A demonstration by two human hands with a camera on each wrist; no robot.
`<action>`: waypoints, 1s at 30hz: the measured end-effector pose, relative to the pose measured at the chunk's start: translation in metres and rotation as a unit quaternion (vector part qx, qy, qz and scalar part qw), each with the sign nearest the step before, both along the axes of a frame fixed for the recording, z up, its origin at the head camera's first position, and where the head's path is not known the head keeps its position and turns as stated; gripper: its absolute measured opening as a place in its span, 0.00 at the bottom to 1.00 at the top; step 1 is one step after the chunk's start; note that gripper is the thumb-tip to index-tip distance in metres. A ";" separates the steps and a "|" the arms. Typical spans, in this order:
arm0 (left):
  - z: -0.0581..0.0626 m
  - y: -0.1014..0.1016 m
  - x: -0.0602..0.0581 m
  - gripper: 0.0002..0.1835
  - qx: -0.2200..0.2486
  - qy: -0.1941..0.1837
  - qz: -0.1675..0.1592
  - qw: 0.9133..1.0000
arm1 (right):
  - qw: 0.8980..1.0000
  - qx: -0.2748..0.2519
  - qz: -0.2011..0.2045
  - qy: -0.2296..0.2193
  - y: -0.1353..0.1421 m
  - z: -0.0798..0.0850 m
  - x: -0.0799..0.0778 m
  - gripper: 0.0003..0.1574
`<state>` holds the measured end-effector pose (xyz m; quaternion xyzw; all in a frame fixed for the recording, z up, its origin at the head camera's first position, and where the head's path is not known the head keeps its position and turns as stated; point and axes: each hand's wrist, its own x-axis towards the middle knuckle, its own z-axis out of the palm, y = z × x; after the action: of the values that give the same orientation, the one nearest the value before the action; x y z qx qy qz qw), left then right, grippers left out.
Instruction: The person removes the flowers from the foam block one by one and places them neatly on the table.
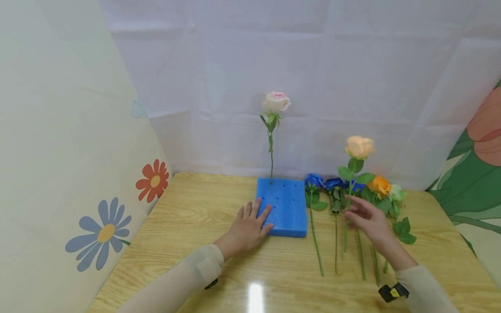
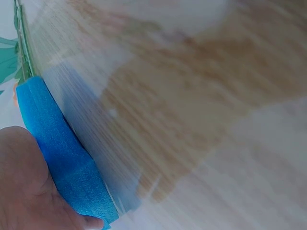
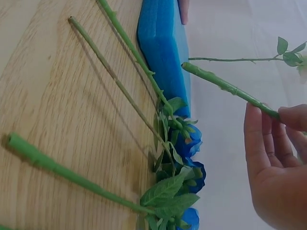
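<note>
A blue foam block [image 1: 287,217] with several small holes lies on the table. One pale pink rose [image 1: 275,103] stands upright in a hole near its back left. My left hand [image 1: 248,228] rests on the block's left edge with fingers spread. In the left wrist view that hand lies along the side of the foam block [image 2: 62,148]. My right hand [image 1: 368,219] pinches the stem of a peach rose [image 1: 359,148], held upright above the table. The right wrist view shows the cut end of its stem [image 3: 220,82] free in the air, between thumb and fingers [image 3: 259,139].
Right of the block lie several roses in a row, stems toward me: a blue rose [image 1: 314,180], another blue rose [image 1: 333,183], an orange rose [image 1: 379,186] and a pale green rose [image 1: 396,192]. A white cloth backdrop [image 1: 235,87] rises behind the wooden table [image 1: 203,195].
</note>
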<state>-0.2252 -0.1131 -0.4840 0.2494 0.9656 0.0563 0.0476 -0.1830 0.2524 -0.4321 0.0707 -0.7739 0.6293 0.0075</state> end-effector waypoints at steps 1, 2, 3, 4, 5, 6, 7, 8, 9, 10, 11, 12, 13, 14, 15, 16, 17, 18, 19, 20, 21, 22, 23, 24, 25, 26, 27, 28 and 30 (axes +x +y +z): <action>0.000 0.000 0.000 0.36 0.001 -0.001 0.001 1.000 | 1.000 0.003 -0.002 0.000 0.002 0.000 0.001 0.36; 0.000 0.000 0.000 0.36 0.002 -0.002 0.001 1.000 | 1.000 0.006 -0.003 -0.002 0.003 0.001 0.002 0.36; 0.000 0.000 0.000 0.36 0.004 -0.002 0.001 1.000 | 1.000 0.010 -0.004 -0.004 0.005 0.001 0.003 0.37; 0.000 0.000 0.000 0.36 0.005 -0.002 0.001 1.000 | 1.000 0.014 -0.006 -0.005 0.007 0.001 0.003 0.37; 0.000 0.000 0.000 0.36 0.005 -0.001 0.001 1.000 | 1.000 0.018 -0.008 -0.007 0.009 0.001 0.004 0.38; 0.000 0.000 0.000 0.36 0.005 -0.001 0.001 1.000 | 1.000 0.022 -0.010 -0.009 0.011 0.001 0.005 0.38; 0.000 0.000 0.000 0.36 0.004 0.000 0.001 1.000 | 1.000 0.025 -0.012 -0.010 0.012 0.002 0.006 0.38; 0.000 0.000 0.000 0.36 0.002 0.001 0.001 1.000 | 0.999 0.028 -0.014 -0.010 0.014 0.001 0.007 0.38; 0.000 0.000 0.000 0.36 0.000 0.001 0.001 1.000 | 0.999 0.030 -0.015 -0.012 0.016 0.002 0.008 0.39; 0.000 0.000 0.000 0.36 0.000 0.001 0.001 1.000 | 0.999 0.032 -0.016 -0.013 0.018 0.002 0.009 0.39; 0.001 0.000 0.000 0.36 0.000 0.001 0.001 1.000 | 0.999 0.033 -0.017 -0.013 0.020 0.002 0.010 0.39; 0.001 0.000 0.000 0.36 -0.002 0.001 0.001 1.000 | 0.999 0.034 -0.018 -0.014 0.021 0.001 0.011 0.39; 0.001 0.000 0.000 0.36 -0.004 0.001 0.001 1.000 | 0.999 0.032 -0.019 -0.014 0.023 0.001 0.012 0.40; 0.001 0.000 0.001 0.36 -0.005 0.000 0.002 1.000 | 0.999 0.030 -0.019 -0.015 0.024 0.001 0.013 0.40; 0.002 0.000 0.001 0.36 -0.006 0.001 0.002 1.000 | 0.999 0.025 -0.019 -0.015 0.026 0.000 0.013 0.40; 0.002 0.000 0.001 0.36 -0.004 0.001 0.001 1.000 | 0.999 0.022 -0.020 -0.014 0.028 0.000 0.014 0.39; 0.002 0.000 0.001 0.36 -0.003 0.002 0.000 1.000 | 1.000 0.017 -0.020 -0.014 0.029 -0.001 0.014 0.39; 0.002 0.000 0.001 0.36 -0.004 0.003 0.000 1.000 | 1.000 0.013 -0.019 -0.013 0.031 -0.002 0.015 0.39; 0.002 0.000 0.002 0.36 -0.004 0.003 -0.001 1.000 | 1.000 0.008 -0.019 -0.013 0.033 -0.003 0.015 0.38; 0.003 0.000 0.002 0.36 -0.002 0.004 -0.002 1.000 | 1.000 0.004 -0.018 -0.013 0.035 -0.003 0.016 0.38; 0.003 0.000 0.002 0.36 -0.002 0.004 -0.002 1.000 | 1.000 0.001 -0.018 -0.012 0.036 -0.004 0.017 0.37; 0.003 0.000 0.002 0.36 0.000 0.004 -0.002 1.000 | 1.000 -0.003 -0.018 -0.012 0.038 -0.005 0.017 0.37; 0.003 0.000 0.002 0.36 -0.002 0.004 -0.002 1.000 | 1.000 -0.007 -0.018 -0.012 0.040 -0.005 0.018 0.36; 0.004 0.000 0.002 0.36 -0.004 0.002 -0.001 1.000 | 1.000 -0.008 -0.018 -0.012 0.043 -0.005 0.018 0.36; 0.005 0.001 0.002 0.36 -0.005 0.001 0.000 1.000 | 1.000 -0.007 -0.018 -0.011 0.045 -0.006 0.019 0.36; 0.005 0.001 0.003 0.36 -0.005 0.001 0.001 1.000 | 1.000 -0.009 -0.018 -0.011 0.047 -0.006 0.019 0.37; 0.006 0.001 0.003 0.36 -0.009 -0.001 0.002 1.000 | 1.000 -0.009 -0.018 -0.012 0.049 -0.006 0.020 0.37; 0.007 0.001 0.003 0.36 -0.009 -0.001 0.003 1.000 | 1.000 -0.007 -0.018 -0.014 0.051 -0.006 0.020 0.37; 0.007 0.002 0.003 0.36 -0.013 -0.002 0.004 1.000 | 1.000 0.000 -0.019 -0.018 0.056 -0.006 0.022 0.38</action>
<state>-0.2222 -0.1114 -0.4770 0.2451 0.9671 0.0445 0.0521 -0.1607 0.3084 -0.4379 0.0449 -0.7749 0.6305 0.0051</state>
